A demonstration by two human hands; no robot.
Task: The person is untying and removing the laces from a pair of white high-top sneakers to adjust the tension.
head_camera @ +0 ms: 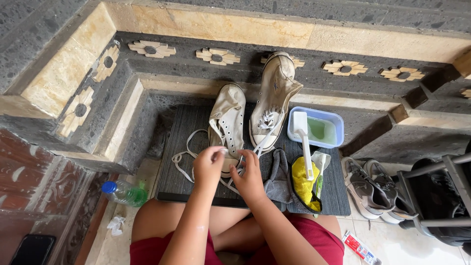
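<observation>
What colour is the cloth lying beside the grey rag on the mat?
Bright yellow cloth, shown clearly in the head view.

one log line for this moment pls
left hand + right hand: on lace | near sneaker on mat | brush over tub

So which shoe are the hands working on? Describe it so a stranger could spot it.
On the dark ribbed mat below the stone step lie two cream high-top sneakers. It is the left sneaker, its toe under both hands, its lace pulled out in loose loops. The right sneaker leans on the step, lace still threaded.

Plastic bottle [124,193], grey sneakers [371,189], phone [33,249]
</observation>
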